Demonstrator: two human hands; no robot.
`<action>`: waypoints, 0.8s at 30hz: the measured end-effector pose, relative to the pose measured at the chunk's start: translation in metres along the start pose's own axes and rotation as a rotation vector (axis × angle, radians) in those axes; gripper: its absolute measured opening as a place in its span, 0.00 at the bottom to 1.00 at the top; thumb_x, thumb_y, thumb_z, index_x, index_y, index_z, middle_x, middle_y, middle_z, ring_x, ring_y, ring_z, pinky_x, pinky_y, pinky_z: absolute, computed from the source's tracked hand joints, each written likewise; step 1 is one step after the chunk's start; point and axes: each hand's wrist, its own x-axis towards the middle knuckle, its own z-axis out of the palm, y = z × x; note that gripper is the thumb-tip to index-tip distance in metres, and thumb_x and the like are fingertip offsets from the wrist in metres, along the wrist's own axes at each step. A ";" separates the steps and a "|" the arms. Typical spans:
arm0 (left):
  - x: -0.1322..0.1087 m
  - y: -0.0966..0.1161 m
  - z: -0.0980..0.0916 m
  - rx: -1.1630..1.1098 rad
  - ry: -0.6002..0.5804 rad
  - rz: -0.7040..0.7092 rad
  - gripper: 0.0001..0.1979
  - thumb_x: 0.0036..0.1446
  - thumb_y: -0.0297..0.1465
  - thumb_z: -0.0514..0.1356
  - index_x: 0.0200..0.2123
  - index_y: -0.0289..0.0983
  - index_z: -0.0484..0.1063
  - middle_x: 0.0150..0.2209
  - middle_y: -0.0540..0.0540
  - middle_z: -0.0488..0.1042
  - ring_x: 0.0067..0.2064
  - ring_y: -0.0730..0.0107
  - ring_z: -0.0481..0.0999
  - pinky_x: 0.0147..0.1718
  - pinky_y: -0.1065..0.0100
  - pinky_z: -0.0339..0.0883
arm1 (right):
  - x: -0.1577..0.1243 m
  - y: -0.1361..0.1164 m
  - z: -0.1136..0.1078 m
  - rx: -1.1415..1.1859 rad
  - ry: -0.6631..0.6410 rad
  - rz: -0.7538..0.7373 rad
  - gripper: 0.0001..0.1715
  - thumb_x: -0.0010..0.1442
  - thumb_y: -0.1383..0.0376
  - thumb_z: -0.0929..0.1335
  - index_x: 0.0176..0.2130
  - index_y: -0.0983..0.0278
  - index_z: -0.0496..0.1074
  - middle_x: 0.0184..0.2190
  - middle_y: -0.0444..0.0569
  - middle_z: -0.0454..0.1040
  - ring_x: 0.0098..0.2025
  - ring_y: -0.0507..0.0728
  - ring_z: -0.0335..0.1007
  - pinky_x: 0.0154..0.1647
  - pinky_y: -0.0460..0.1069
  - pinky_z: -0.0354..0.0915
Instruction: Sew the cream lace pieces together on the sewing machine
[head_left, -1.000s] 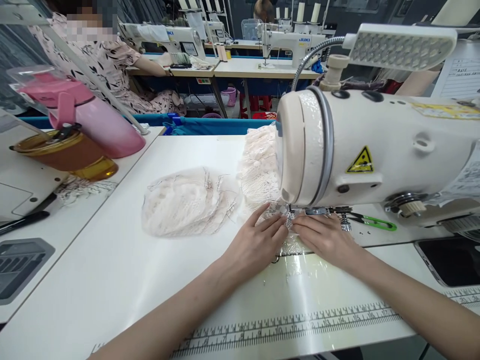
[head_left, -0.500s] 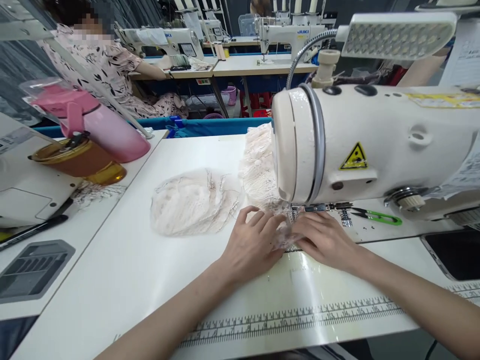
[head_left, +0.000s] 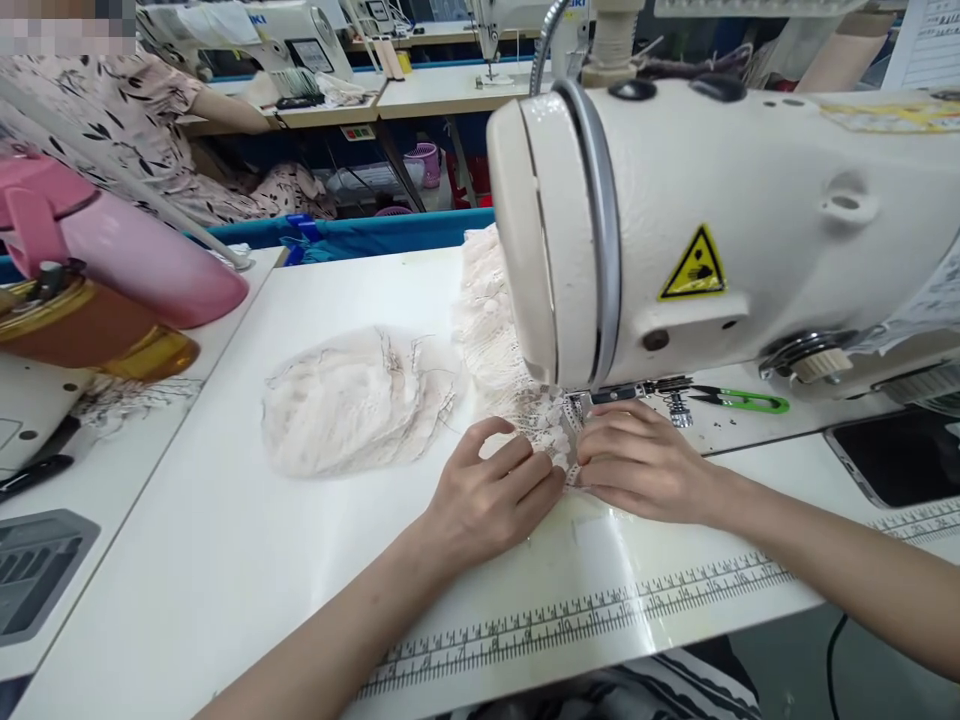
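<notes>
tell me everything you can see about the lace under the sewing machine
The lace is pale pinkish-white, thin-looking, with an openwork pattern. It lies wrinkled on the white table, running from the far side toward the person, partly hidden by the sewing machine. At its near end, the left hand has curled fingers and the right hand meets it; whether they pinch it is hidden.

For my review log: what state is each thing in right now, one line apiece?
Left hand: fingers curled, at the lace edge
Right hand: fingers bent, on the lace beside the presser foot
Lace at the machine: rumpled, partly hidden by the machine head
Lace pile: loosely layered, lying flat
Green snips: lying down, unheld
Phone: screen dark
Pink bottle: lid on
</notes>
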 end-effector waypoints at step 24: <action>-0.005 -0.001 0.015 -0.256 -0.243 -0.099 0.22 0.59 0.25 0.49 0.56 0.26 0.61 0.58 0.35 0.64 0.62 0.56 0.60 0.56 0.55 0.65 | -0.003 0.000 0.003 0.022 -0.015 -0.037 0.07 0.61 0.72 0.65 0.38 0.64 0.71 0.34 0.42 0.77 0.41 0.51 0.72 0.42 0.48 0.71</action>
